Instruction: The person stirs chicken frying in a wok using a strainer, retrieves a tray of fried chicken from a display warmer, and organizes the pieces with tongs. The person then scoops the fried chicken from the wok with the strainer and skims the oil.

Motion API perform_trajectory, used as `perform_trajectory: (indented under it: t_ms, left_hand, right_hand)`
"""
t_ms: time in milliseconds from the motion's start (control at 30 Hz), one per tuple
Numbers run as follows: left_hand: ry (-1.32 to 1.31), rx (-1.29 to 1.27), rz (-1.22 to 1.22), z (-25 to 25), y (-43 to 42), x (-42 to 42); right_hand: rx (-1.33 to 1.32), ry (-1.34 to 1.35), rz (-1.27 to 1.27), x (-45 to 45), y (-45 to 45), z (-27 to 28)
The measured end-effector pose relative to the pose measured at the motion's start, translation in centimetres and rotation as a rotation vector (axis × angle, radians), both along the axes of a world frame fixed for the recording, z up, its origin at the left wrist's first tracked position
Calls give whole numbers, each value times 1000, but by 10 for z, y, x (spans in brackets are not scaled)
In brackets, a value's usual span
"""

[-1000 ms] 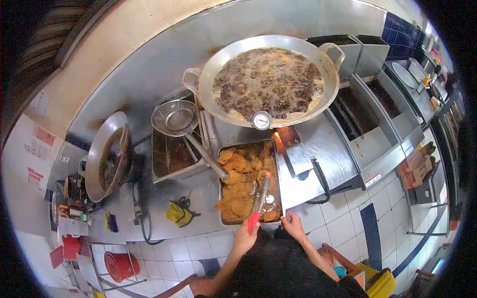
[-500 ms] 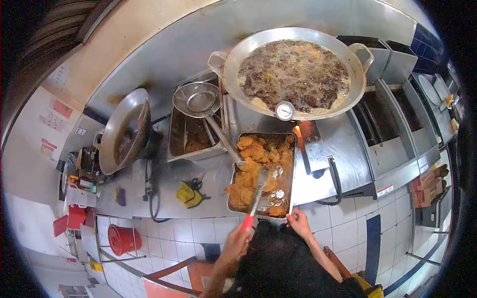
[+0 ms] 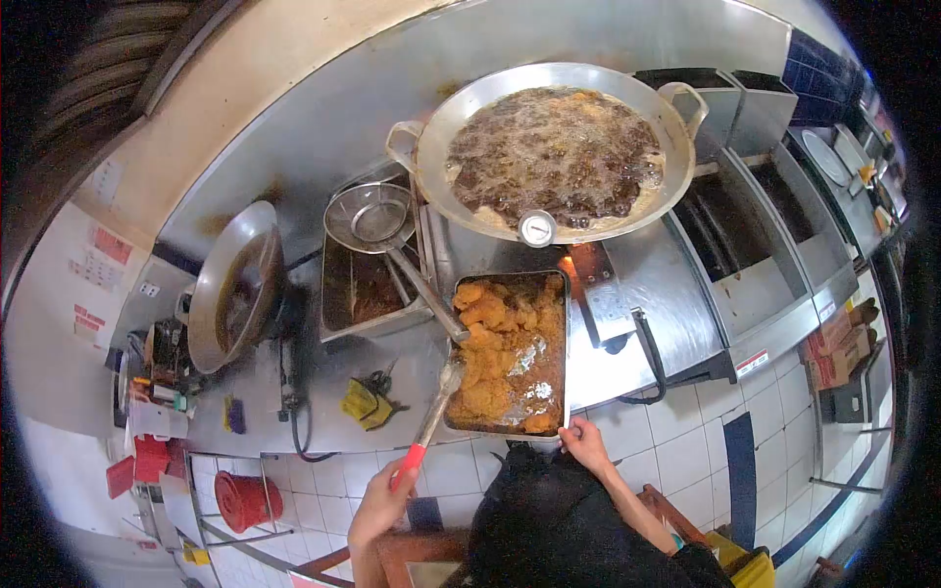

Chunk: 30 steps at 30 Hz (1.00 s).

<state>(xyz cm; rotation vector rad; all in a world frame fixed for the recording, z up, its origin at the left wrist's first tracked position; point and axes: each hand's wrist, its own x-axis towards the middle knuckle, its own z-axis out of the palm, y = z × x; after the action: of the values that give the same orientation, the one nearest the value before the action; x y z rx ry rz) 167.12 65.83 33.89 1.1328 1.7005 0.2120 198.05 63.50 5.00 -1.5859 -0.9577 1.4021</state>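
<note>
Closed around the red handle of metal tongs [image 3: 433, 419], my left hand [image 3: 380, 510] is in front of the counter. The tongs' tip rests by the left side of a metal tray [image 3: 566, 343] of golden-brown fried pieces [image 3: 487, 372]. My right hand [image 3: 585, 441] pinches the tray's near right corner. Behind the tray, a large two-handled wok [image 3: 431, 181] holds bubbling dark oil, with a round thermometer [image 3: 537, 228] at its near rim. The handle of a mesh strainer [image 3: 371, 218] reaches the tray's left edge.
A tilted wok [image 3: 209, 314] with oil stands at the left. Yellow cloth and scissors [image 3: 368, 402] lie on the counter. The strainer sits over a metal container [image 3: 377, 318]. Fryer basins [image 3: 725, 230] are at the right. A red bucket [image 3: 247, 502] is below left.
My left hand has moved left, taking the tongs from over the fried pieces to the tray's left side. My right hand stays at the tray's corner. The camera view has shifted.
</note>
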Motion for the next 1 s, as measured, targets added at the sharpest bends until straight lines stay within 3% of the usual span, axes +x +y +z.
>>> perform_trajectory:
  t_ms: [100, 233, 367, 400, 467, 633, 733, 1000]
  left_hand:
    - [66, 113, -65, -6, 6, 11]
    - [39, 353, -299, -51, 35, 67]
    - [355, 606, -410, -127, 79, 125]
    - [352, 611, -409, -116, 87, 140]
    - [465, 363, -437, -94, 109, 167]
    - [505, 421, -520, -126, 139, 177]
    - [548, 357, -606, -113, 145, 186]
    - [423, 482, -467, -152, 151, 192]
  right_hand:
    - [-14, 48, -26, -1, -1, 1]
    - [3, 49, -37, -2, -1, -4]
    - [47, 97, -46, -2, -3, -16]
    - [42, 81, -43, -3, -4, -17]
    - [39, 46, -37, -2, -3, -17]
    - [51, 9, -25, -1, -3, 0]
    - [40, 21, -22, 0, -2, 8]
    - [67, -67, -96, -4, 2, -10]
